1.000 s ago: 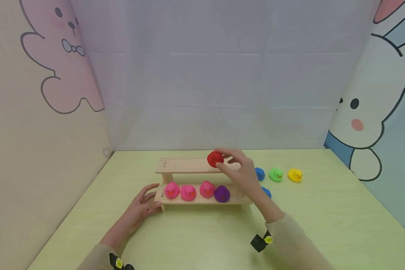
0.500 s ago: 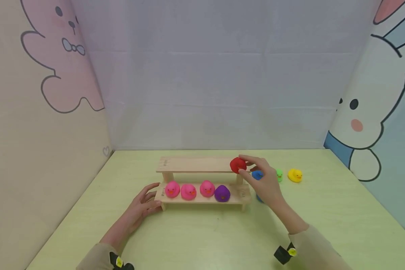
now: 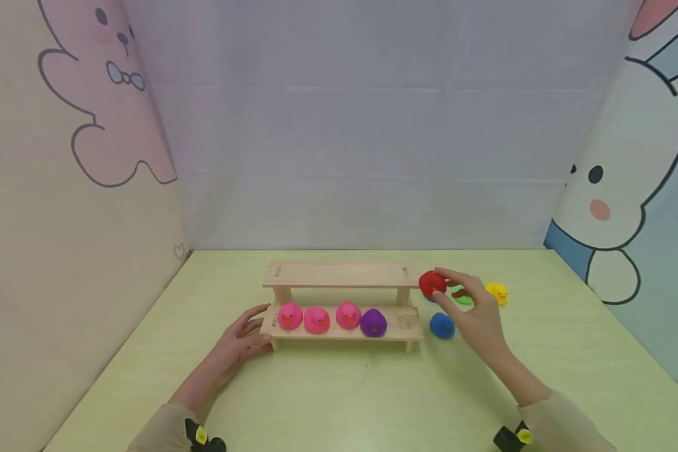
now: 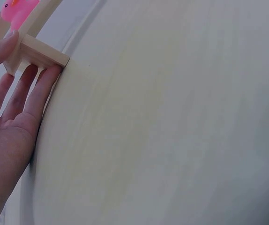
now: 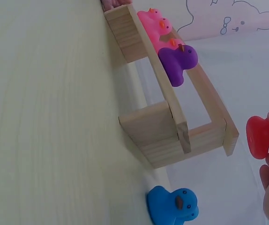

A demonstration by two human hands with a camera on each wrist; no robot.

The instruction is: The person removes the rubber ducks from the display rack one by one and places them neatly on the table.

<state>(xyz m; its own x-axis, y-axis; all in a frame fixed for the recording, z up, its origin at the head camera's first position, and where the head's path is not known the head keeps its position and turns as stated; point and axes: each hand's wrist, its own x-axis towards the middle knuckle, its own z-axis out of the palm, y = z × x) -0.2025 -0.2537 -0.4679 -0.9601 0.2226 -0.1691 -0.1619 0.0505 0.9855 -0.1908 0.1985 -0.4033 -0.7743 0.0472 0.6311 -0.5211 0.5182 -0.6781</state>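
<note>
In the head view, my right hand pinches a red rubber duck between thumb and fingers, just right of a two-step wooden rack. The right wrist view shows this red duck raised beside my fingers. At the rack's left end, my left hand rests its thumb and fairly straight fingers against the wood. On the lower step sit three pink ducks and a purple duck. In the left wrist view, one pink duck shows above the thumb.
Right of the rack, a blue duck stands on the table. Behind my right hand are a partly hidden green duck and a yellow duck. Another blue duck is mostly covered by the red one. A plain curtain closes off the back.
My right hand has carried the red duck rightward, from above the upper step to past the rack's right end. The left hand stays at the rack, and the ducks on the lower step are unmoved.
</note>
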